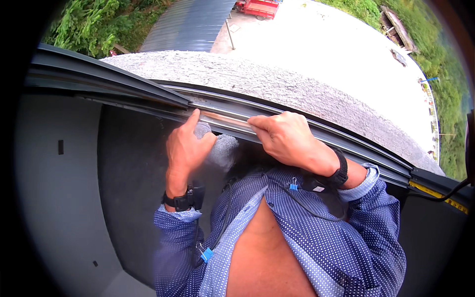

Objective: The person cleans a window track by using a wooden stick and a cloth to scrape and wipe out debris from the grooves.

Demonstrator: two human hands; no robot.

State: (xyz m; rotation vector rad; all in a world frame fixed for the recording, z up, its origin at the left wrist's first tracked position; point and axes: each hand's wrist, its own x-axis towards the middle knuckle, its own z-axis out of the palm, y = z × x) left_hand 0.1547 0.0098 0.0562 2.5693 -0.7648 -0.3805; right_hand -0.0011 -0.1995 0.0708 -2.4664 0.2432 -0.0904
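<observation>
Both of my hands are at the metal window track (356,137). My left hand (188,148) has its index finger stretched onto the track beside the end of the dark sliding sash frame (114,76). Its thumb stands apart, and the other fingers are curled and partly hidden. Farther right, my right hand (287,138) is closed in a pinch at the track. A thin brownish strip (225,119) runs along the groove between the two hands; whether it is a stick or a reflection is unclear. Below the track shows a speckled grey patch (225,151), its kind unclear.
Outside the track lies a rough pale ledge (277,81). Beyond and below are a corrugated metal roof (188,24), a red cargo vehicle (260,8) and greenery. A yellow tape measure strip (438,196) lies at the track's right end. Grey wall (59,188) stands at left.
</observation>
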